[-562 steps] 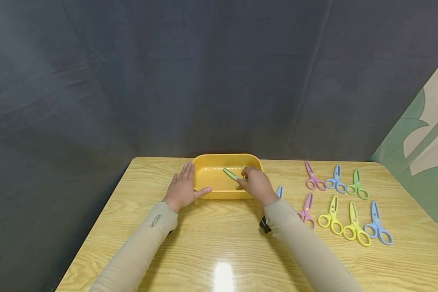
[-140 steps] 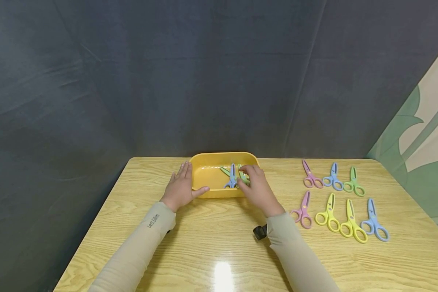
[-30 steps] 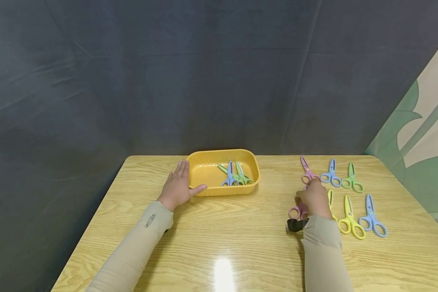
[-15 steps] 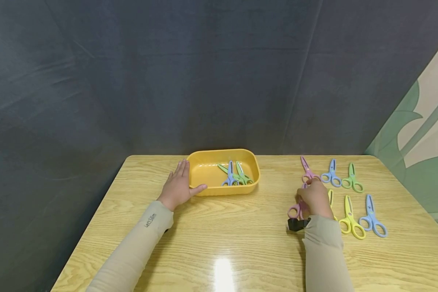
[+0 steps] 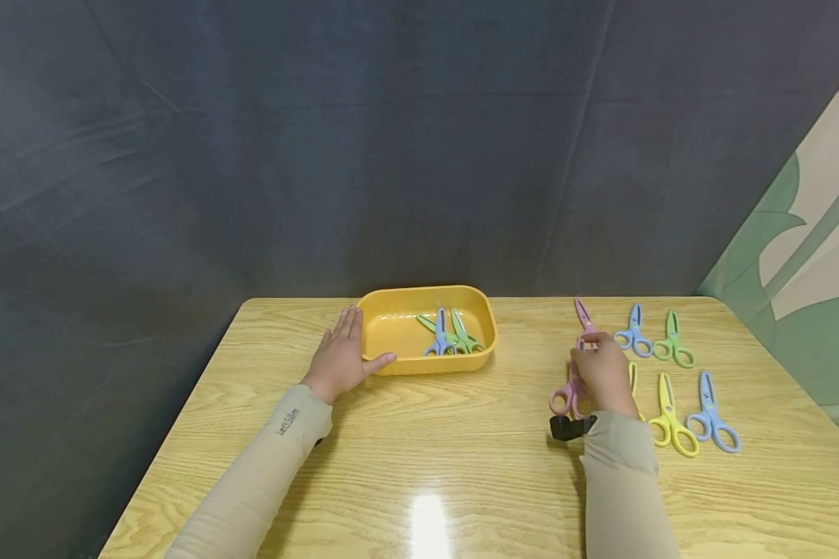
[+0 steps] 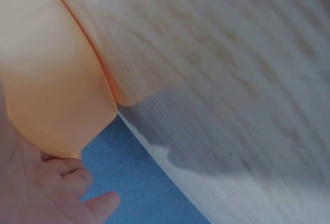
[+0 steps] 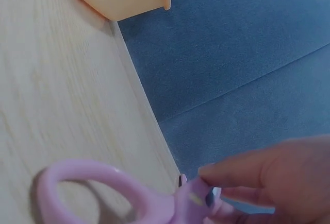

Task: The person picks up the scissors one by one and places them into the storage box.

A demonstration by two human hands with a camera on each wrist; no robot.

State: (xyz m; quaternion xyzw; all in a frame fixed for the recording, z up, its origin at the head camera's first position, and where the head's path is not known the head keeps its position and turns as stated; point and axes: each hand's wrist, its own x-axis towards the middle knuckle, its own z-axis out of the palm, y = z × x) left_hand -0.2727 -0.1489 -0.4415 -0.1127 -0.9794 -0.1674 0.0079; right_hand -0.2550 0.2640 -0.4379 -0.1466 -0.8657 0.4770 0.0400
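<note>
My right hand (image 5: 604,374) pinches a pair of pink scissors (image 5: 565,397) by the blades, with the finger loops toward the table's front. In the right wrist view, thumb and finger meet at the blade end of the pink scissors (image 7: 160,208). My left hand (image 5: 339,359) lies with straight fingers along the left end of a yellow plastic tray (image 5: 426,366), thumb over its front rim. Up close, the left hand (image 6: 46,190) touches the tray's wall (image 6: 62,95). Inside the tray are blue scissors (image 5: 441,330) and two green scissors (image 5: 463,332).
Beyond the right hand lie other pink scissors (image 5: 583,314), blue scissors (image 5: 635,332) and green scissors (image 5: 673,341). Yellow scissors (image 5: 666,415) and larger blue scissors (image 5: 710,415) lie to its right. Another yellow pair (image 5: 633,378) is partly hidden. A dark curtain (image 5: 419,155) hangs behind the table.
Since the oldest frame, blue scissors have gone from the table into the tray. My right hand has left the tray for the pink scissors, which have just shifted slightly upward. My left hand stays.
</note>
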